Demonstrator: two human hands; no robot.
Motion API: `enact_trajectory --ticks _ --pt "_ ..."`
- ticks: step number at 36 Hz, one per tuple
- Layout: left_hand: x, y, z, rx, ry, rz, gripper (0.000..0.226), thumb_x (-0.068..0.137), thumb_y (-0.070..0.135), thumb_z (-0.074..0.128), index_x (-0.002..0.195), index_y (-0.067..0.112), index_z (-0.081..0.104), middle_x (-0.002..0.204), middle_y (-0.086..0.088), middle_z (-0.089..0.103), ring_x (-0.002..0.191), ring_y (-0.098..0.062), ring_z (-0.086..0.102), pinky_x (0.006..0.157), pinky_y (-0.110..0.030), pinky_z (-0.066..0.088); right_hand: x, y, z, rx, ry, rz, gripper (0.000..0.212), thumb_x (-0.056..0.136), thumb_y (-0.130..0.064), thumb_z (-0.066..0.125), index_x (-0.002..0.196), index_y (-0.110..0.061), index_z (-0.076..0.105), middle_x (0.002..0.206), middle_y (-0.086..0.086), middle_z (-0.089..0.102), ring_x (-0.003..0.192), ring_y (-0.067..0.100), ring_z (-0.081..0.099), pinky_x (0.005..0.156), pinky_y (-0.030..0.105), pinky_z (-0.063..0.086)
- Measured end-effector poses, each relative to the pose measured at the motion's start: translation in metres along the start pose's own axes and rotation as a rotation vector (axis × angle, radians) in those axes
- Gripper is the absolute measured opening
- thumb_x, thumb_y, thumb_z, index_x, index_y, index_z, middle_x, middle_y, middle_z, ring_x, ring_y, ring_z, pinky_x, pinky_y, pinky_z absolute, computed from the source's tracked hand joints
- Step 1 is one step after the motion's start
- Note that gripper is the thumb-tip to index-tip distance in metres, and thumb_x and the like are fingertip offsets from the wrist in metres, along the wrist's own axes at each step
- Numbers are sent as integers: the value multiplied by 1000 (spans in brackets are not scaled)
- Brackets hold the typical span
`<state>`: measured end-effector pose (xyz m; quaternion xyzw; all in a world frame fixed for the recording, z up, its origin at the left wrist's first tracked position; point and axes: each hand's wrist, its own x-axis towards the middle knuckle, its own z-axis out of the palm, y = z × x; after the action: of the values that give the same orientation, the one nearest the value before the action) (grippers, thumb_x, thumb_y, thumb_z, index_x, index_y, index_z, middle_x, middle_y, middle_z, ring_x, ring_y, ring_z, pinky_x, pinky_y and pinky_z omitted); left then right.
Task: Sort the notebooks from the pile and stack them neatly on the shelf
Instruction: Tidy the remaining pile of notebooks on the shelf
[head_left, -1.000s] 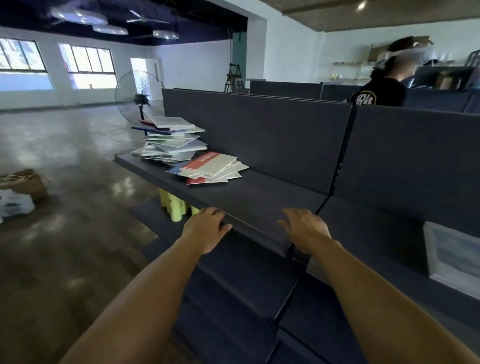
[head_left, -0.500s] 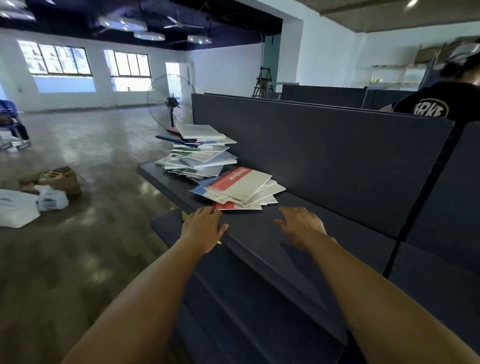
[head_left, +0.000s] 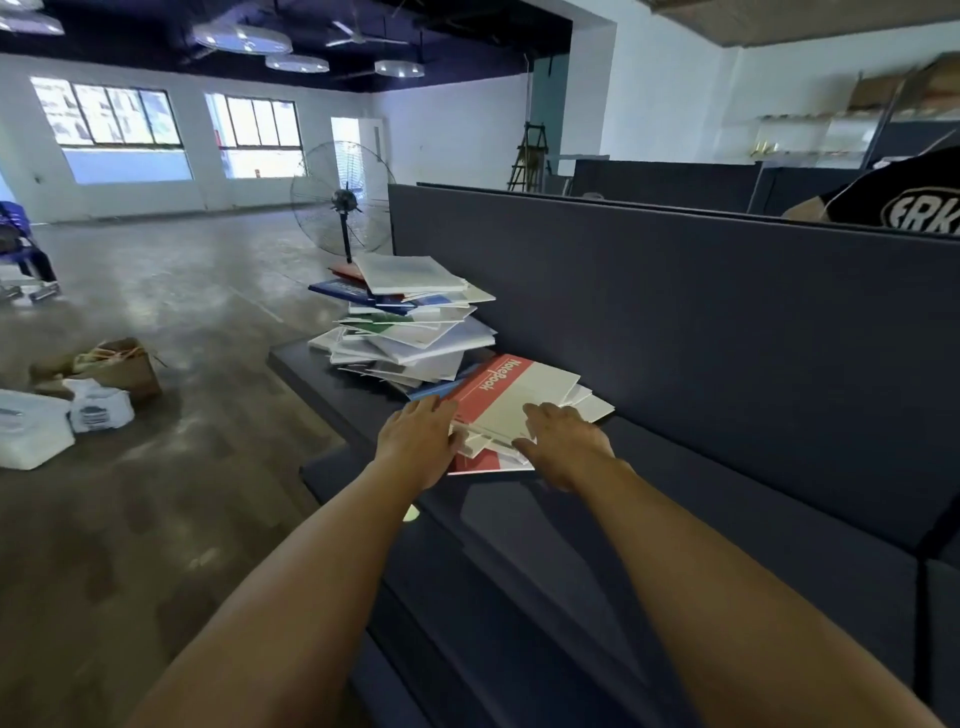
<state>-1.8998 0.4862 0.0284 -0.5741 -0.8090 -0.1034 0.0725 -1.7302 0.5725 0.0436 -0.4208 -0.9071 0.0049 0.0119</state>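
Your left hand (head_left: 415, 441) lies at the near-left edge of the low stack (head_left: 519, 410), its fingers (head_left: 434, 408) extended flat against the red cover of the top notebook (head_left: 511, 389); nothing is gripped. Your right hand (head_left: 563, 444) rests on the near-right part of the same stack, its fingers (head_left: 545, 413) lightly bent over the pale cover and the thumb at the fanned lower edges. Whether any sheet is pinched cannot be told.

The low stack is a loose fan of several notebooks, corners splayed toward the back panel (head_left: 675, 322). It lies on the top shelf (head_left: 597, 499), just beside and partly under the taller pile (head_left: 410, 322), which leans unevenly at the shelf's left end.

The step in hand appears to be gathering this fan. To do it well, close both palms inward along opposite edges so the covers square up before you lift. Keep your thumbs under the bottom red notebook (head_left: 475, 462), so that none slips out. Draw the stack toward you and clear of the pile, since its overhanging covers seem likely to slide if nudged. The bare shelf to your right offers room for the neat stack.
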Motion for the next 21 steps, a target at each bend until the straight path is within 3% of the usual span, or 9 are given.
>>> enact_trajectory --ticks 6,11,16,18,21 --pt "41 -13 4 -96 -208 67 83 88 66 47 152 28 9 159 -8 13 145 -34 14 114 -50 22 31 -10 2 -35 -16 3 73 94 -60 35 151 -20 13 158 4 14 141 28 21 105 46 36" --pt "61 -22 19 -174 -317 105 92 81 69 51 152 34 6 161 -1 7 146 -32 13 112 -50 23 39 -12 4 1 -48 12 83 88 -69 39 151 -21 15 157 2 18 140 26 24 106 47 34" --pt "73 -29 22 -259 -275 153 90 70 74 59 146 32 34 153 -1 31 140 -28 28 112 -46 30 39 -14 -2 39 -92 27 88 83 -74 40 150 -21 19 155 4 23 138 27 26 108 46 33" --pt "76 -28 21 -287 -257 175 78 69 71 63 133 28 50 141 -3 45 131 -30 38 106 -45 36 38 -16 -4 36 -101 41 87 84 -73 39 150 -20 20 154 5 23 138 28 27 108 45 32" --pt "78 -23 18 -310 -235 192 53 80 64 60 108 19 58 123 -7 59 113 -28 51 93 -36 40 36 -20 -2 7 -69 53 74 90 -65 41 147 -20 26 150 7 27 133 28 33 104 44 36"
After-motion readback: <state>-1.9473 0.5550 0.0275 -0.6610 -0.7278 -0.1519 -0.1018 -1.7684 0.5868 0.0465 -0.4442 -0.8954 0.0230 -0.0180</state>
